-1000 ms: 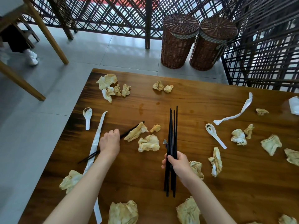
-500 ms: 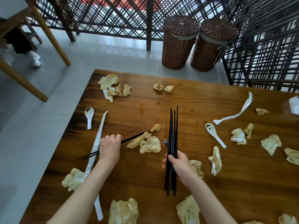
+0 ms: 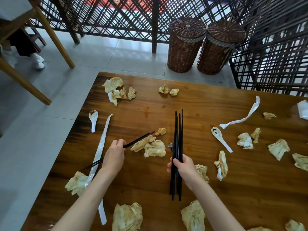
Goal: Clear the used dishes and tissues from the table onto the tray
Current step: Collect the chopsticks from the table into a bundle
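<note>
My right hand (image 3: 182,167) grips a bundle of black chopsticks (image 3: 178,130), held upright over the wooden table (image 3: 200,104). My left hand (image 3: 115,152) grips a pair of black chopsticks (image 3: 138,140) lying slantwise, their tips at a stained crumpled tissue (image 3: 152,146). Two white spoons lie on the table, one at the left (image 3: 93,119) and one at the right (image 3: 220,139). Several more soiled tissues are scattered about, such as one at the front (image 3: 127,217) and one at the back left (image 3: 113,85). No tray is in view.
A long white paper wrapper (image 3: 100,147) lies along the table's left side, and another wrapper (image 3: 246,114) at the right. Two lidded wicker baskets (image 3: 186,45) stand on the floor behind the table, by a dark lattice screen. A wooden chair (image 3: 41,30) stands at the far left.
My left hand has taken hold of the slanted pair of chopsticks and lifted it from the table. The tissues at its tips have shifted right. The right hand has stayed put.
</note>
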{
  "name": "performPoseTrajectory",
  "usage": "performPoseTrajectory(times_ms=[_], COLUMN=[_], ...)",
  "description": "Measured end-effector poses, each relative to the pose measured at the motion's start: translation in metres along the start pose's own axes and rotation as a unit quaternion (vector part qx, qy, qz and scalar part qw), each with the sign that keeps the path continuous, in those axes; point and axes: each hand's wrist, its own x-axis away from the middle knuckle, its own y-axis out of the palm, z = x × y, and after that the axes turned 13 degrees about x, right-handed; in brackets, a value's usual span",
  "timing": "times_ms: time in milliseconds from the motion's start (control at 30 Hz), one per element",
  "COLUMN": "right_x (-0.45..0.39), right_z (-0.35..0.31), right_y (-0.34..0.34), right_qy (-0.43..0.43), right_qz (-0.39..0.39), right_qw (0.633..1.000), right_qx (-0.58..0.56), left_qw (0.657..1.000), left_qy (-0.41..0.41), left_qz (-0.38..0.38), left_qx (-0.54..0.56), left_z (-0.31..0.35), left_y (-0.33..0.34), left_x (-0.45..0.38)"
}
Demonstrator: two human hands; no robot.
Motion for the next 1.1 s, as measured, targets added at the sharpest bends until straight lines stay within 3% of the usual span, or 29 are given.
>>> performPoseTrajectory(times_ms=[467, 867, 1100], right_x=[-0.002, -0.004, -0.006], right_z=[-0.008, -0.038, -0.035], right_y=[-0.004, -0.011, -0.011], right_qy=[-0.007, -0.03, -0.038], right_qz=[0.033, 0.078, 0.105], right_qw=[0.999, 0.994, 0.992], right_qx=[0.004, -0.073, -0.05], left_qw=[0.987, 0.97, 0.961], left_qy=[0.012, -0.009, -0.014], left_qz=[-0.036, -0.161, -0.199], left_qx=[0.155, 0.18, 0.192], left_z=[0.013, 0.04, 0.039], left_y=[-0.009, 0.003, -0.003], left_x=[0.037, 0.058, 0.06])
